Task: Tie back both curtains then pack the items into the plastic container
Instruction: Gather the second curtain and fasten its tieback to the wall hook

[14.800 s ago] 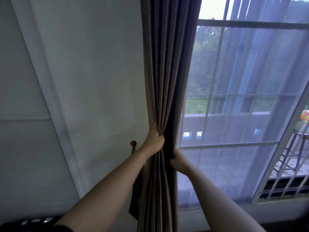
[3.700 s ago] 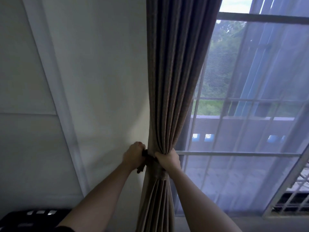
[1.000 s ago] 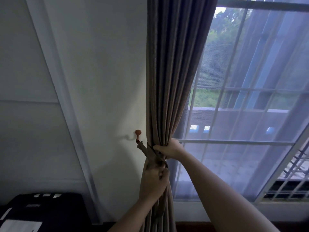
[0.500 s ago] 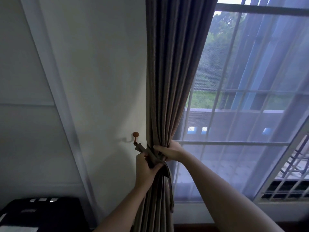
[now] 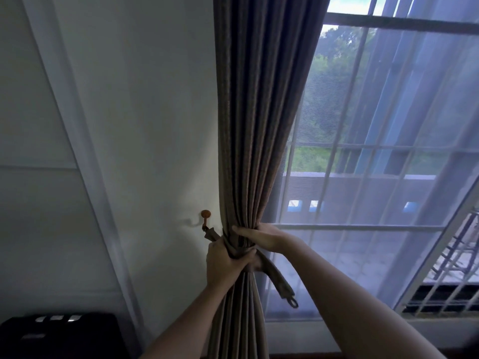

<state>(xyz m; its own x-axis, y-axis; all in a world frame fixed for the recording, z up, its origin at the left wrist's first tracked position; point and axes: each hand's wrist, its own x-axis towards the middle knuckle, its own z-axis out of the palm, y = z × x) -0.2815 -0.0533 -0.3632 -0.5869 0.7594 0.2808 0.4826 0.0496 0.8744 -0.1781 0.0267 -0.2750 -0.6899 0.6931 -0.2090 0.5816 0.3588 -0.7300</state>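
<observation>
Swung round the gathered curtain [image 5: 259,125], the tieback [image 5: 274,275] now dangles its ringed end loose. Left hand [image 5: 225,263] and right hand [image 5: 261,235] both curl their fingers round the bunch beside the hook [image 5: 206,215]. A slackened grip could spill the folds before the ring is hooked.

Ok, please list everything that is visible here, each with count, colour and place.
curtain: one, brown, centre, gathered low down
tieback: one, brown, runs from the hook round the curtain, ring end hanging loose
hook: one, reddish-brown knob, on the wall left of the curtain
sheer curtain: one, white, over the window
window: one, pale frame, right side
black object: one, lower left corner, kind unclear
wall: one, white, left side
left hand: one, grips curtain and tieback, below the right hand
right hand: one, grips the curtain
</observation>
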